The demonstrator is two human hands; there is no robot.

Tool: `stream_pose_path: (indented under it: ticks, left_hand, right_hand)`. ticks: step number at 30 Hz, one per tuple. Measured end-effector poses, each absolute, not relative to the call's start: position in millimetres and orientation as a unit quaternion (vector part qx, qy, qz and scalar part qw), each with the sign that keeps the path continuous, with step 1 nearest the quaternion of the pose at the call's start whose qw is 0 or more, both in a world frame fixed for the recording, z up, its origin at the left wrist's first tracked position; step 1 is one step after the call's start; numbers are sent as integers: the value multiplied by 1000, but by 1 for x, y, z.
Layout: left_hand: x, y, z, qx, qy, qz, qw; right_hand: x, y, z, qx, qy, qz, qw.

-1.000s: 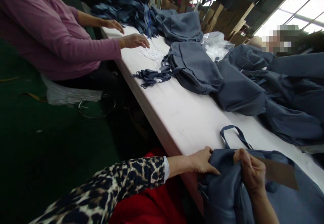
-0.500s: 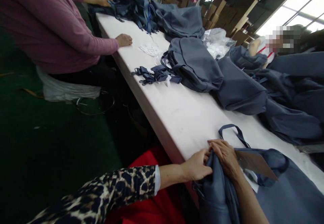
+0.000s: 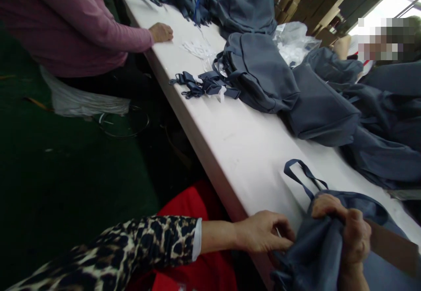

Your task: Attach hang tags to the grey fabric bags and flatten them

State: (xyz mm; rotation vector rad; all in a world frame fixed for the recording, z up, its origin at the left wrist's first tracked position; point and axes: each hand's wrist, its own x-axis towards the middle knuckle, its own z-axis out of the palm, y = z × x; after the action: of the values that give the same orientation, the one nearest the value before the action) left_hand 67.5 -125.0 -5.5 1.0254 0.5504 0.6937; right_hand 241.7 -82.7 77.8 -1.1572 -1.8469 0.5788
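At the lower right, a dark blue-grey bag [image 3: 315, 251] lies at the table's near edge, bunched up under my hands. My right hand [image 3: 351, 229] is closed on its gathered fabric, fingers curled over the top. My left hand [image 3: 268, 232] pinches at the bag's left edge; a small pale sliver shows between thumb and fingers, too small to name. A thin navy strap loop [image 3: 301, 172] stands out from the bag's far side. Beside my right wrist, a brown cardboard piece [image 3: 393, 247] rests on the bag's blue-grey cloth.
Across the long white table [image 3: 226, 137], several blue-grey bags [image 3: 263, 69] lie in a row. Short navy straps with clips [image 3: 204, 84] sit near the left edge. A person in a pink sleeve [image 3: 131, 36] sits at the left; another person is at the back right beyond clear plastic [image 3: 296, 43].
My right hand has moved right and lifted, bunching the bag's fabric upward. My left hand has shifted slightly right and down. The view has tilted a little downward.
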Motion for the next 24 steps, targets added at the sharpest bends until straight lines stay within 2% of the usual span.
stream_pose_path:
  ticks: [6, 16, 24]
  left_hand:
    - [75, -147, 13, 440, 186, 356, 803]
    - [73, -154, 20, 417, 235, 335, 812]
    - [69, -165, 25, 365, 275, 393, 798]
  right_hand:
    - [245, -85, 91, -427, -752, 233, 444]
    - [251, -81, 96, -402, -777, 239, 422]
    - [224, -93, 98, -412, -778, 226, 416]
